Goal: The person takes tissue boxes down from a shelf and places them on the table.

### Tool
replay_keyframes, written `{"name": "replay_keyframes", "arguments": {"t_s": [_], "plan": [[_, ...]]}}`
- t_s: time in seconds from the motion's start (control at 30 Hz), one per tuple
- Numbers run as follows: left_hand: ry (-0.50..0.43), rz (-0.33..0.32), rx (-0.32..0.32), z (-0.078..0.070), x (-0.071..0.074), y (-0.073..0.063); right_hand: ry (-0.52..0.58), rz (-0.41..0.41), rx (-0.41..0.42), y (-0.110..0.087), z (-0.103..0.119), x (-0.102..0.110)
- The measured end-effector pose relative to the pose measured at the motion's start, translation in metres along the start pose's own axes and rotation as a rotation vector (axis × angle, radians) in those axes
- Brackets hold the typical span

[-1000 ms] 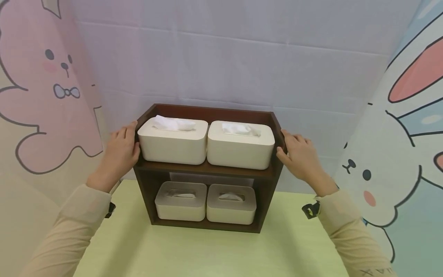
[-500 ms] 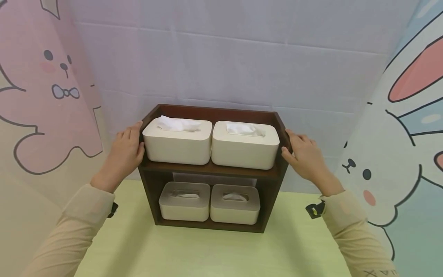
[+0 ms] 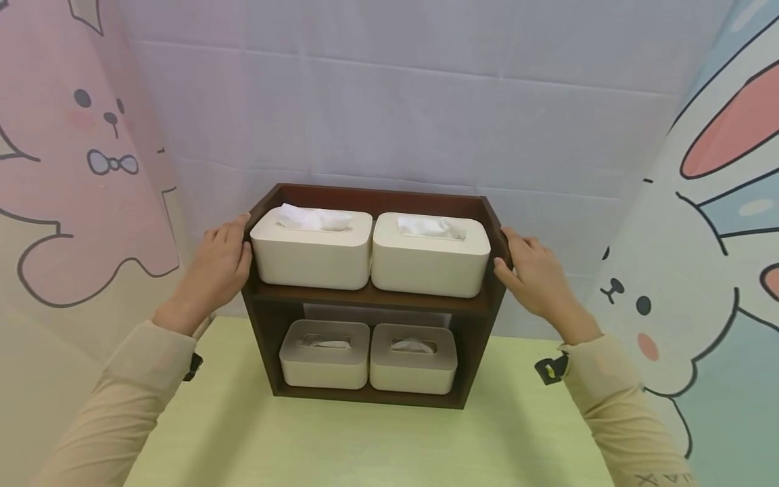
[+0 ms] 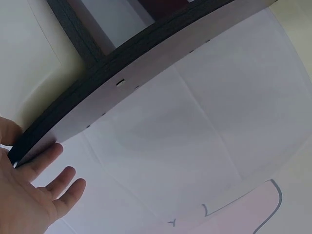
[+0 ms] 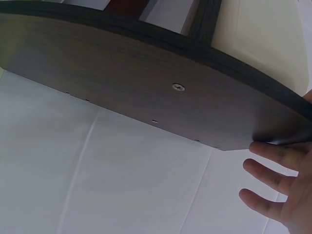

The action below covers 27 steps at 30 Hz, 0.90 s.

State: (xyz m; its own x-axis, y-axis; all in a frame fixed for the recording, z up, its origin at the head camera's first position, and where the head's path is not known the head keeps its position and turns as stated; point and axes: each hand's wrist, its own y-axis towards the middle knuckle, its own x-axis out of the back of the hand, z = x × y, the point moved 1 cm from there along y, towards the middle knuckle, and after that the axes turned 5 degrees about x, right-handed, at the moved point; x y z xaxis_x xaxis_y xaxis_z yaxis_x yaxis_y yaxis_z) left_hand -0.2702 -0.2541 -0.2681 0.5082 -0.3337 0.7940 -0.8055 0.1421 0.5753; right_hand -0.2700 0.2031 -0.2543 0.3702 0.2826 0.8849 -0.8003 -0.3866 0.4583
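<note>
A dark brown two-tier shelf (image 3: 371,302) stands on the table in the head view. On its upper tier sit two white tissue boxes, a left one (image 3: 310,260) and a right one (image 3: 431,267). Below them are two more, a left box (image 3: 324,368) and a right box (image 3: 412,372). My left hand (image 3: 218,264) grips the upper left side panel, thumb at its front edge. My right hand (image 3: 538,274) holds the opposite panel likewise. Both wrist views show the panel between thumb and index finger, with the other fingers of the left hand (image 4: 34,195) and right hand (image 5: 292,180) spread outside.
The light green table (image 3: 365,446) extends in front of the shelf and to both sides. Behind it hangs a pale cloth backdrop (image 3: 389,115). Side cloths with cartoon animals (image 3: 645,318) flank the table. Tissue sticks out of the boxes' top slots.
The shelf with its boxes has shifted slightly right, both hands moving along with it. Over the last half second it has stayed almost still, gripped the same way.
</note>
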Motion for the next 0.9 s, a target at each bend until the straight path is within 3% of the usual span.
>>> {"name": "replay_keyframes", "arguments": {"t_s": [0.2,0.53,0.9], "plan": [[0.032,0.013,0.024,0.003,0.003,0.006,0.000,-0.006,-0.014,0.002,0.003,-0.003],[0.036,0.037,-0.001,0.007,0.006,0.032,0.007,-0.043,-0.023,0.001,0.004,-0.004],[-0.004,0.117,0.079,0.011,0.006,0.046,-0.053,-0.161,0.029,0.004,0.009,0.002]]}}
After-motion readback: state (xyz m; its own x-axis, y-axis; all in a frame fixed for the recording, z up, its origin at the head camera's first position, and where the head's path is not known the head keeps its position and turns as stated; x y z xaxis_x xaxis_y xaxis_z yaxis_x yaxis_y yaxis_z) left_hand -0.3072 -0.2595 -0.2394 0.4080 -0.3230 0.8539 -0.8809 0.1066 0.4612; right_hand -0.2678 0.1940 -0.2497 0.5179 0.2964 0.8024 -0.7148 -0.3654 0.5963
